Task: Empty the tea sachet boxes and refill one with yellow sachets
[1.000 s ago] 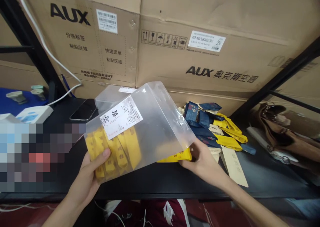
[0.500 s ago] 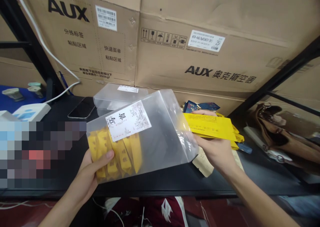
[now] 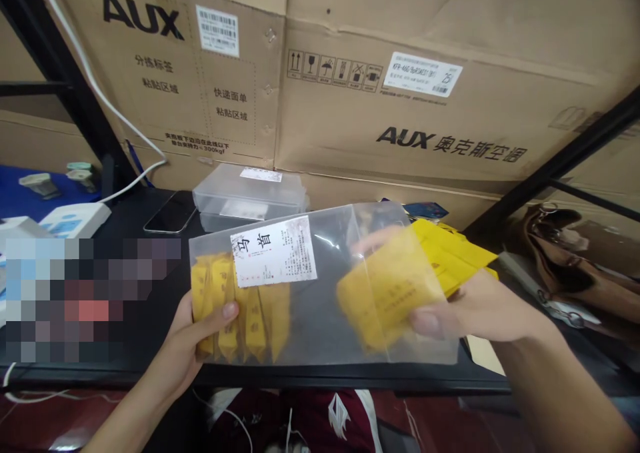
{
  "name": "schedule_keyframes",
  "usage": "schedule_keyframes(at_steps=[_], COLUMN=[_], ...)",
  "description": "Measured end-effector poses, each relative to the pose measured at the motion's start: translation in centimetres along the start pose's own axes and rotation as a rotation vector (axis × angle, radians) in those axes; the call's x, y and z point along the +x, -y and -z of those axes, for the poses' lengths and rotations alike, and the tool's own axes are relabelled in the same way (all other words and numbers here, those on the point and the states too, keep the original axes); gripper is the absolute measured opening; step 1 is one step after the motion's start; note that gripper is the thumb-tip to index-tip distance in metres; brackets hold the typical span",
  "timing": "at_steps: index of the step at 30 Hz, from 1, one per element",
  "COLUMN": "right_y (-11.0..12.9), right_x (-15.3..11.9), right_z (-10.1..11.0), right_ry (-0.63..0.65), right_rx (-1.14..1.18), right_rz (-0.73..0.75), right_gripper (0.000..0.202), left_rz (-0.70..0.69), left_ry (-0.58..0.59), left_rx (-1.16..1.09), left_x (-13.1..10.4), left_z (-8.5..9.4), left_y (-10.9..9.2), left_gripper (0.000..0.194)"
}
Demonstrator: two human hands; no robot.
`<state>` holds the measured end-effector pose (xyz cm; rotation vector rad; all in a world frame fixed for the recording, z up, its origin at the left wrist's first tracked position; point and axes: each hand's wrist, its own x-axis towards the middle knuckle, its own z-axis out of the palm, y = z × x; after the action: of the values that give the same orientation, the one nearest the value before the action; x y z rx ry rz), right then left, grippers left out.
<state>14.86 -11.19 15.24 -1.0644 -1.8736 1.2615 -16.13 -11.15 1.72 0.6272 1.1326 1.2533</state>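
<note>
My left hand (image 3: 207, 330) grips the closed left end of a frosted clear plastic box (image 3: 320, 326), thumb across its front. Several yellow packets (image 3: 227, 306) stand in a row inside that end, behind a white printed label (image 3: 274, 252). At the open right end, my right hand (image 3: 450, 313) holds a yellow packet (image 3: 387, 290), its fingers partly inside the box and blurred by the plastic. That packet lies tilted, partly inside, apart from the row. More yellow packets (image 3: 445, 243) show behind my right hand; whether they are held, I cannot tell.
Two clear boxes (image 3: 250, 190) are stacked at the back of the black table (image 3: 165, 273), near a phone (image 3: 170, 212). Large cardboard cartons (image 3: 330, 126) stand behind. A brown bag (image 3: 565, 260) lies on the right, and a white power strip (image 3: 75, 220) on the left.
My right hand has pushed the yellow packet leftward into the box's open end. The box has levelled and shifted slightly right, with my left hand still gripping it.
</note>
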Motion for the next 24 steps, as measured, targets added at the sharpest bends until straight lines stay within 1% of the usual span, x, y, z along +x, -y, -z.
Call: schedule_keyframes(at_steps=[2,3,5,7,8,11,12,13,14,15,16,18,19,20,21,22,24], right_y=[-0.4,-0.8,-1.8,-2.6,-2.9,-3.2,-3.2,-3.1,-3.0,-3.0,-3.0,-3.0,-3.0,-3.1,-3.1,-3.2,-3.4], right_x=[0.4,0.7,1.3,1.7,1.9,2.4,2.5,2.6,2.8,3.0,3.1,3.4,3.5,3.6,3.7,3.8,3.8], right_z=[0.3,0.4,0.3,-0.1,-0.5,-2.2,-2.9,-3.6,-4.3,-4.8,-5.3,-5.9,-6.0,-6.0,-6.0,-5.9,-5.6], right_ry=[0.017,0.013,-0.018,-0.041,-0.014,0.127,0.159,0.158,0.116,0.043,-0.056,-0.278,-0.349,-0.367,-0.327,-0.242,-0.038], right_rx=[0.018,0.033,0.033,-0.040,-0.098,-0.264,-0.297,-0.329,-0.361,-0.391,-0.420,-0.477,-0.494,-0.500,-0.498,-0.492,-0.466], right_rz=[-0.013,-0.022,-0.039,-0.059,-0.062,-0.020,-0.004,0.003,0.000,0.001,0.021,0.119,0.178,0.234,0.277,0.299,0.309], right_gripper=[0.059,0.060,0.056,0.047,0.044,0.039,0.038,0.035,0.031,0.026,0.023,0.032,0.040,0.048,0.054,0.054,0.043], left_rz=[-0.010,-0.012,-0.015,-0.036,-0.046,-0.071,-0.074,-0.075,-0.075,-0.072,-0.068,-0.062,-0.061,-0.060,-0.058,-0.055,-0.052], left_ry=[0.022,0.036,0.062,0.083,0.089,0.110,0.117,0.118,0.116,0.110,0.102,0.099,0.104,0.109,0.112,0.115,0.117], left_rx=[-0.007,-0.012,-0.012,0.011,0.029,0.077,0.085,0.089,0.090,0.089,0.087,0.083,0.081,0.079,0.078,0.078,0.081], left_x=[-0.1,-0.1,-0.3,-0.5,-0.5,-0.6,-0.6,-0.6,-0.6,-0.5,-0.5,-0.5,-0.5,-0.5,-0.5,-0.4,-0.4], left_z=[-0.1,-0.2,-0.5,-0.9,-1.1,-1.5,-1.5,-1.5,-1.4,-1.4,-1.3,-1.3,-1.3,-1.3,-1.3,-1.2,-1.2], left_y=[-0.1,-0.2,-0.4,-0.6,-0.6,-0.6,-0.6,-0.5,-0.5,-0.5,-0.5,-0.5,-0.5,-0.5,-0.5,-0.5,-0.4], left_gripper=[0.073,0.074,0.073,0.070,0.068,0.068,0.068,0.068,0.068,0.069,0.070,0.074,0.075,0.076,0.076,0.075,0.074])
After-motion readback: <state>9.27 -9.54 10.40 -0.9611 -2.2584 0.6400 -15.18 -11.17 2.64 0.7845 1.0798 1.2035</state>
